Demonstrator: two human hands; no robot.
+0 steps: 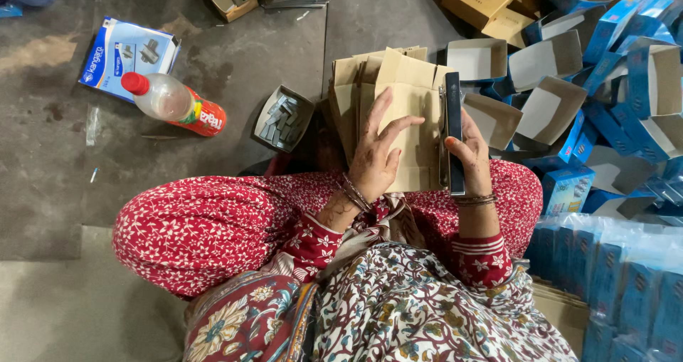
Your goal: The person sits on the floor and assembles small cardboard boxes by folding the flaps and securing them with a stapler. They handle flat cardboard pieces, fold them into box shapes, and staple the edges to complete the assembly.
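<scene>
I sit cross-legged on the floor in red patterned clothes. My left hand lies flat with spread fingers on a brown cardboard sheet that tops a stack of folded sheets on my lap. My right hand grips a long dark stapler, held lengthwise along the sheet's right edge. Both wrists wear bangles.
A small box of staple strips sits left of the stack. A plastic bottle with a red cap and a blue-white box lie further left. Open blue-and-white cartons pile up on the right, wrapped blue packs at lower right.
</scene>
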